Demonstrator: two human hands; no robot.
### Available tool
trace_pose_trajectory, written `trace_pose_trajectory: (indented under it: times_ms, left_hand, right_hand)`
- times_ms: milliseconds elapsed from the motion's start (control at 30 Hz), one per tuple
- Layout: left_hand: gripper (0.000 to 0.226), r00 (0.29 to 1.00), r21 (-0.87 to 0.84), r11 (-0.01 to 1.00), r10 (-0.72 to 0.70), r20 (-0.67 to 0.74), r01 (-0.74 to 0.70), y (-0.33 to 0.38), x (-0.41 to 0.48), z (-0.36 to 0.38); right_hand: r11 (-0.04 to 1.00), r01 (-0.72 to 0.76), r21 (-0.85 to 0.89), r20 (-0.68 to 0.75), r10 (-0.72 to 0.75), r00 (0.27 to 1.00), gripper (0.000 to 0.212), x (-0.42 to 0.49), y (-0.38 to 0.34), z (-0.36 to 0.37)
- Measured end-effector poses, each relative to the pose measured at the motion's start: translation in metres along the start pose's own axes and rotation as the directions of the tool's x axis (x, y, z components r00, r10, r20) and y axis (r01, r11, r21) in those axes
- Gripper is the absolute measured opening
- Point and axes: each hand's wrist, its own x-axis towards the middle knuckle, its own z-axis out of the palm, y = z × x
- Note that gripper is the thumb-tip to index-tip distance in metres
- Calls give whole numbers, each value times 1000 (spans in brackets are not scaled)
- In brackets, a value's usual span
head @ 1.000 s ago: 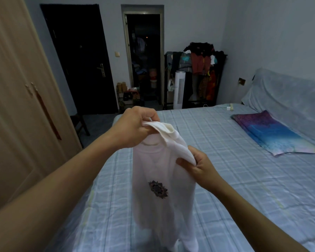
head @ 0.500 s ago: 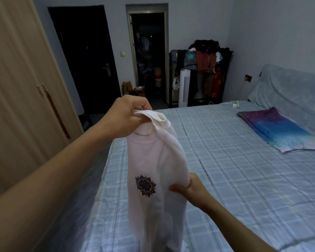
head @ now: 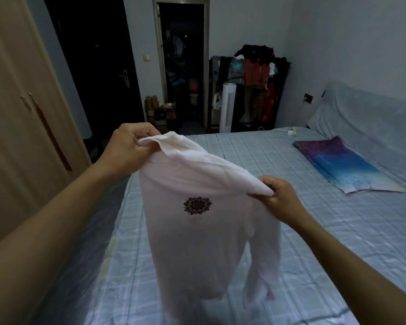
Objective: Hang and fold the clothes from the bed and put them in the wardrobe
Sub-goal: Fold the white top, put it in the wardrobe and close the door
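A white long-sleeved shirt point(head: 197, 242) with a small dark flower print on the chest hangs in front of me above the bed point(head: 326, 231). My left hand point(head: 129, 146) grips one shoulder of it up high. My right hand point(head: 279, 195) pinches the other shoulder, lower and to the right. The shirt's top edge is stretched between both hands; its body and a sleeve dangle down to the sheet. The wardrobe point(head: 17, 127), light wood with closed doors, stands on the left.
A folded purple-and-blue cloth point(head: 345, 165) lies on the bed near the covered headboard point(head: 373, 113). A loaded clothes rack point(head: 256, 73) and a white tower fan point(head: 227, 106) stand past the bed's far side. A dark door point(head: 99, 66) and open doorway point(head: 181, 66) are behind.
My right hand slid from the shirt's side up to its other shoulder and pulled it to the right, spreading the shirt wide. My left hand kept its grip.
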Motion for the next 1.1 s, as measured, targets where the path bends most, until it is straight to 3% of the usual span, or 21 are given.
trace_pose_trajectory:
  times_ms: [267,467,600,667,867,1100]
  left_hand:
    - [11,997,-35,997,-75,8,75,-51,58,60]
    - [21,993,49,992,-115,26,113,-113,153,120]
    - [13,981,69,979,-194,-1,193,-158,227,151]
    - [11,981,37,981,-191,-38,192,-168,258,155]
    - [14,1000,-67,998,-10,-28,8,-160,313,133]
    - [13,997,-130,988,83,-3,-82,-155,281,136]
  right_hand:
    - [994,-33,-99,109,44,993,18,54,61,-13]
    - [985,-108,-137,20,112,994,17,141,145,3]
    - [975,-133,-179,-27,130,991,19,225,196,10]
    - [972,-100,-211,-60,90,994,15,271,209,10]
    - [944,92,-315,-135,-141,981,14,369,208,-14]
    - [845,254,-470,-32,-304,952,21,355,200,-32]
